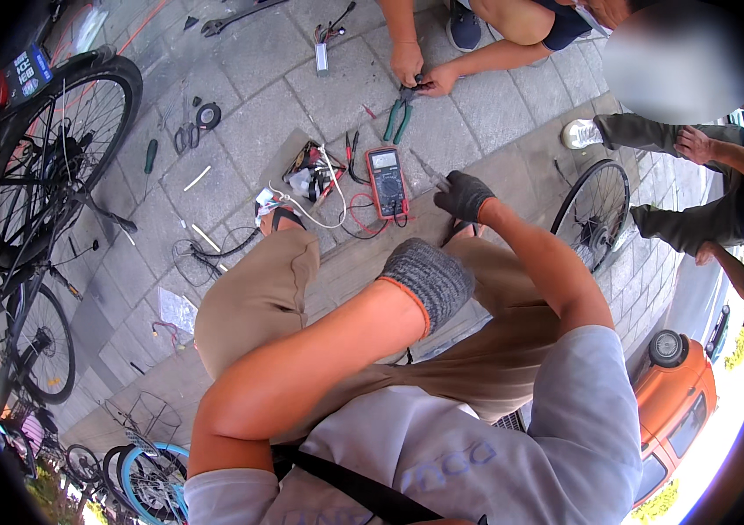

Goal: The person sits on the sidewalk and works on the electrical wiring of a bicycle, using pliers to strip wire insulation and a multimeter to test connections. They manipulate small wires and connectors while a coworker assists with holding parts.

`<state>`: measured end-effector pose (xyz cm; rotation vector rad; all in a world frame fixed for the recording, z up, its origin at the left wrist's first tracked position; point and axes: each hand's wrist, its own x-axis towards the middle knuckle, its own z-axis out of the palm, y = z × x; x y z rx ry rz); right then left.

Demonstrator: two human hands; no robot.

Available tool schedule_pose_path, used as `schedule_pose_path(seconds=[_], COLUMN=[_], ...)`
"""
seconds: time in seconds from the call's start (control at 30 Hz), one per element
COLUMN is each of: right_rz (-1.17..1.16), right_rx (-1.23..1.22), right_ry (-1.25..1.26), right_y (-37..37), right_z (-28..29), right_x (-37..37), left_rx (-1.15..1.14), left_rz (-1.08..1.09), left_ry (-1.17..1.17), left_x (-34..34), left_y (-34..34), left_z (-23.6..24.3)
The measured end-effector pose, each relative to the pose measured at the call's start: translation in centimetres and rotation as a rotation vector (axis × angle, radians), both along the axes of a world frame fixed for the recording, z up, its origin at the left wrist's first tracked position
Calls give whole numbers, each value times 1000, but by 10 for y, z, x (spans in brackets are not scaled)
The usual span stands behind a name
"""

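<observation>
My right hand, in a dark grey knitted glove, is closed at the handle end of a thin screwdriver with a pale, see-through handle. Its slim shaft points away to the far left. My left hand, also gloved, is over my lap between the knees, its fingers hidden behind the back of the glove. Just left of the screwdriver lies a red-and-black multimeter with its leads. Beyond it, green-handled pliers have their jaws at a co-worker's bare hands.
Near my left foot an open case of electrical parts has a white cable trailing out. Black tape and a green-handled screwdriver lie farther left, near a bicycle wheel. A loose wheel stands right, beside a standing person's legs.
</observation>
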<state>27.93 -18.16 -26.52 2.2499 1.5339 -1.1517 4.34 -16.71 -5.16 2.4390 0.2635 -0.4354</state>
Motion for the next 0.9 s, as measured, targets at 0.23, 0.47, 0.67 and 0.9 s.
schedule_pose_path(seconds=[0.23, 0.47, 0.67, 0.9], right_rz=[-179, -99, 13, 47], right_rx=[288, 595, 749, 722], right_ry=[220, -230, -243, -337], right_y=[76, 122, 144, 156], right_z=[8, -64, -93, -101], right_x=[32, 42, 55, 66], left_rx=[48, -64, -176, -213], left_rz=[64, 163, 326, 284], left_ry=[-41, 67, 121, 116], left_x=[-7, -12, -17, -26], left_y=[2, 19, 23, 41], left_z=[30, 49, 49, 44])
